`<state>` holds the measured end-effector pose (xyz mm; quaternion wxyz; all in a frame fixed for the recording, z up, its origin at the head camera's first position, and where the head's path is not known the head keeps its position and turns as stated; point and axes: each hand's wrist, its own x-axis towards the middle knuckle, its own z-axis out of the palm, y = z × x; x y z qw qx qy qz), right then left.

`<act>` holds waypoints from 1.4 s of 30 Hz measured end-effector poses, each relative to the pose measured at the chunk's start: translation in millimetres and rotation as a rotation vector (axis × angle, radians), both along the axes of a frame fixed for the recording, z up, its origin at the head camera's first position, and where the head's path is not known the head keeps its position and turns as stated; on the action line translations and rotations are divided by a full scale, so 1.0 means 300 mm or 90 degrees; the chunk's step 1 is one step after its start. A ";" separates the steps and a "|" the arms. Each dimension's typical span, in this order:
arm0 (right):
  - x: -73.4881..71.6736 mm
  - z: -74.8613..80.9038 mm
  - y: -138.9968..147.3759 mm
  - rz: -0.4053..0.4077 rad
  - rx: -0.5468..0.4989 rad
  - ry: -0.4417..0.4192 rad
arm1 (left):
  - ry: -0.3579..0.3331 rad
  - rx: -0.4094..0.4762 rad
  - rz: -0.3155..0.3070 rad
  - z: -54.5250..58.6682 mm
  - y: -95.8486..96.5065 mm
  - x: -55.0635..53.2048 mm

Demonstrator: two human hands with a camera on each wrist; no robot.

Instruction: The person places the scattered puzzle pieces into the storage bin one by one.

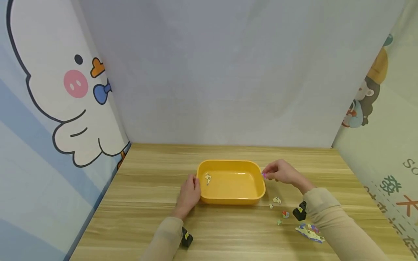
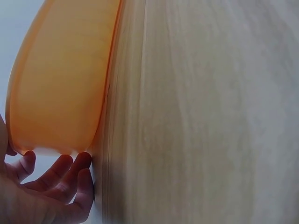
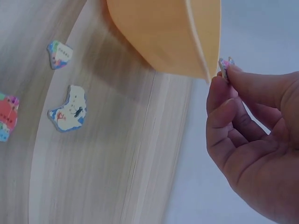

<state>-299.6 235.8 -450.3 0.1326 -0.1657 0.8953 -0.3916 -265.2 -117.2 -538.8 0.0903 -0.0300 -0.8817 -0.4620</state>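
A yellow rectangular plastic tub (image 1: pixel 231 201) stands on the wooden table, with one cream puzzle piece (image 1: pixel 208 178) lying inside at its left end. My left hand (image 1: pixel 189 193) holds that end, fingertips against the outer wall and thumb at the rim; the thumb is mostly out of sight in the left wrist view. Between thumb and index finger, my right hand (image 1: pixel 281 172) pinches a small pink-edged puzzle piece (image 3: pixel 225 65), right at the tub's right rim. The other fingers of that hand are curled below the piece.
Right of the tub lie several loose pieces, among them a cream one (image 3: pixel 71 111), a small one (image 3: pixel 59 54) and a red one (image 1: pixel 285 214). A larger multicoloured piece (image 1: pixel 310 232) lies by the right forearm. A grey curtain (image 1: pixel 228 72) hangs behind the table.
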 end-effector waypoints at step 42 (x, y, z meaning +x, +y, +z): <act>-0.063 -0.012 -0.231 0.054 0.030 0.015 | 0.013 -0.007 0.001 0.009 0.000 0.009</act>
